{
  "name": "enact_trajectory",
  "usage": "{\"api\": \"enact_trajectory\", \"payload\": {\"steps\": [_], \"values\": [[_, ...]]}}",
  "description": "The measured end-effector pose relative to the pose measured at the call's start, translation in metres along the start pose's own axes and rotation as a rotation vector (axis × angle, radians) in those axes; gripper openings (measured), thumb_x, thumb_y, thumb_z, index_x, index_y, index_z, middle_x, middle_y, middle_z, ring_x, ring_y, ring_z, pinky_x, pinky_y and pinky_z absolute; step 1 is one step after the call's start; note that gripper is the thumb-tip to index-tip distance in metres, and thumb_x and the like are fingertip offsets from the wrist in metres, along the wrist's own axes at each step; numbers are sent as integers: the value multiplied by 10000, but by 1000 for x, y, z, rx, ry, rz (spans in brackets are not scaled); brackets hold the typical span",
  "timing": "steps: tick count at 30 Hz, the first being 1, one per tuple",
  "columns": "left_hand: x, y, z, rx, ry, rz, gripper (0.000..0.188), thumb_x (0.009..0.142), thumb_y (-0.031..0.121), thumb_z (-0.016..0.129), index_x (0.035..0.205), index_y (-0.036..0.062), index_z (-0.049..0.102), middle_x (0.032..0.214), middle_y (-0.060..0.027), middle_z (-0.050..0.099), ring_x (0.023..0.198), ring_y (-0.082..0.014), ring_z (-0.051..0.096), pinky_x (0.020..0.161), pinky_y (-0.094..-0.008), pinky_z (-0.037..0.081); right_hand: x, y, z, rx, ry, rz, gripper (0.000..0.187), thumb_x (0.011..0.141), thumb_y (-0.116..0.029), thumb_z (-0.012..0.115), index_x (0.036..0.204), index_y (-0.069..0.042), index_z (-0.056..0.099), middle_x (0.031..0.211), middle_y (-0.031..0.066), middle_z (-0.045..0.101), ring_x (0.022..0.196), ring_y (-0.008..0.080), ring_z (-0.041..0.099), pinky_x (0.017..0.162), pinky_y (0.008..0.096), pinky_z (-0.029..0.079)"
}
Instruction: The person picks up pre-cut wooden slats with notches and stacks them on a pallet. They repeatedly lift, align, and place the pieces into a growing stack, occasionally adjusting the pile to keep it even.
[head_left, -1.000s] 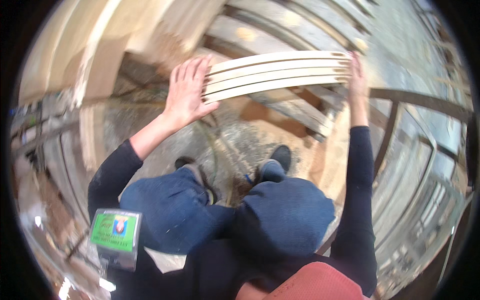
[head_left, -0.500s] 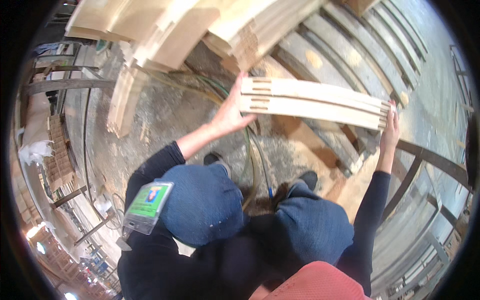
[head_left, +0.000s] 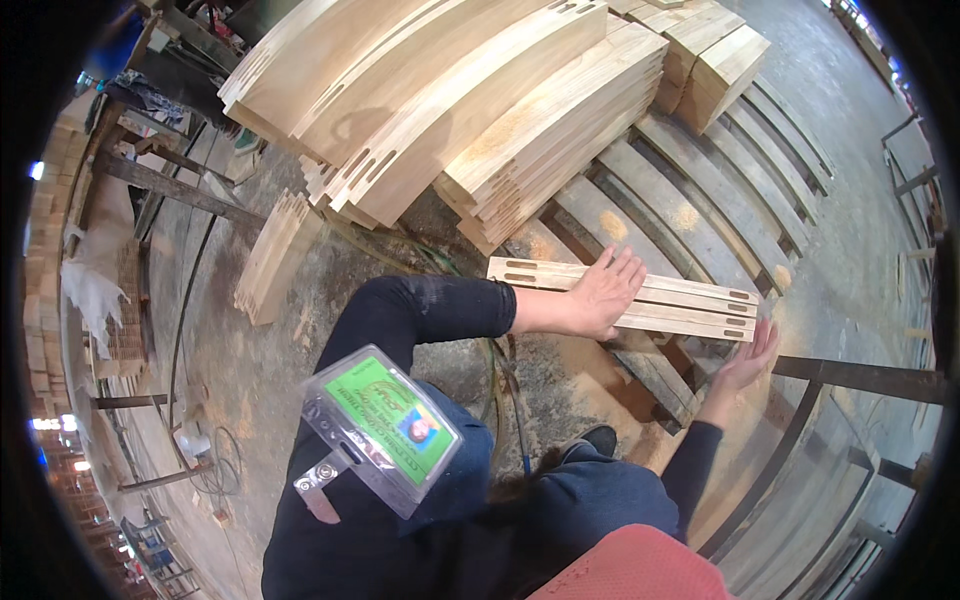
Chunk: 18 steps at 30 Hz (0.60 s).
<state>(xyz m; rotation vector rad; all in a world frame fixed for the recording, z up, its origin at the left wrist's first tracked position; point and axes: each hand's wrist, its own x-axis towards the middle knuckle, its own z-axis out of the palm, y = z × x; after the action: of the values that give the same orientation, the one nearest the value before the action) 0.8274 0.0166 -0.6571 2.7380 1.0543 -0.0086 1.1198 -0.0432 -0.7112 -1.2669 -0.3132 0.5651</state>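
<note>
Two or three pale curved wooden slats [head_left: 690, 312] with slots cut near their ends lie side by side over the near part of a wooden pallet [head_left: 655, 185]. My left hand [head_left: 606, 294] rests on top of them, open, palm down with its fingers stretched out. At their right end my right hand [head_left: 745, 358] is also open, its fingers extended and pointing up beside the end faces. I cannot tell whether it touches them. My left forearm hides part of the slats' near edge.
Large stacks of slotted curved boards [head_left: 480, 110] stand at the far side, with wooden blocks [head_left: 715, 65] behind. A smaller bundle of slats [head_left: 275, 255] stands on the floor at left. Hoses [head_left: 500, 390] run near my feet. A dark metal frame [head_left: 850, 378] is at right.
The slats have gone from being held up by both ends to lying over the pallet. My left hand has moved from their left end onto their top; my right hand has released its grip.
</note>
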Motion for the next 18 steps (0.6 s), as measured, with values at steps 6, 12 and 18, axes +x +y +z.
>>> {"api": "enact_trajectory", "payload": {"steps": [6, 12, 18], "values": [[16, 5, -1, -236, 38, -90, 827, 629, 349, 838, 1245, -50, 456, 1139, -180, 529, 1109, -311, 511, 993, -433, 393, -80, 43, -33, -450, -51, -170, 340, 1080, -248, 440, 1309, -30, 565, 939, 45, 623, 732, 113, 545, 678, 266, 465], [-2, 0, -60, -352, -55, -333, 803, 644, 303, 841, 1259, -40, 455, 1152, -178, 540, 1049, -288, 528, 946, -415, 480, -86, 36, -16, -619, -143, -210, 313, 1068, -253, 465, 1270, -62, 609, 843, 21, 635, 662, 87, 507, 625, 251, 453], [-22, -31, -202, -640, 62, -516, 792, 700, 261, 815, 1313, -45, 417, 1222, -248, 551, 1141, -323, 588, 970, -409, 531, -86, 26, -18, -672, -141, -202, 304, 1057, -250, 473, 1259, -81, 624, 861, 43, 674, 685, 113, 563, 647, 284, 479]]}}
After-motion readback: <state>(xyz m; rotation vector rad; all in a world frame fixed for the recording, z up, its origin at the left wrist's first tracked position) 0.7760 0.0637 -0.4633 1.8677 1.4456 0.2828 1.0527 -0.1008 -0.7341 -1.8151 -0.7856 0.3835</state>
